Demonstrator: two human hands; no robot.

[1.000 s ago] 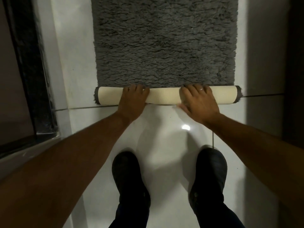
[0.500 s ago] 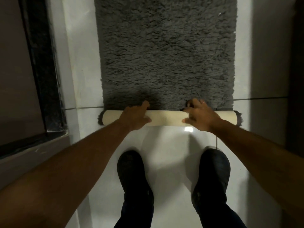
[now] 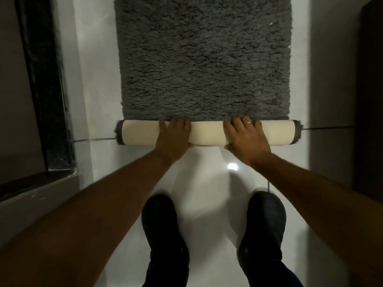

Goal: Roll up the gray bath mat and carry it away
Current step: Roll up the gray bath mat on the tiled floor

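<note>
The gray shaggy bath mat (image 3: 204, 59) lies flat on the white tiled floor and stretches away from me. Its near end is wound into a tight roll (image 3: 207, 132) that shows the cream backing, with gray pile sticking out at both ends. My left hand (image 3: 173, 137) grips the roll left of centre, fingers curled over the top and thumb under the near side. My right hand (image 3: 245, 137), with a ring on one finger, grips it right of centre in the same way.
My two dark shoes (image 3: 165, 233) (image 3: 262, 226) stand on the glossy floor (image 3: 207, 175) just behind the roll. A dark glass panel and raised ledge (image 3: 45, 90) run along the left. A dark wall or door (image 3: 369, 100) borders the right.
The roll has thickened by another turn and both hands have shifted from a reaching, fingertip position to a full grip over its top. The camera moved slightly.
</note>
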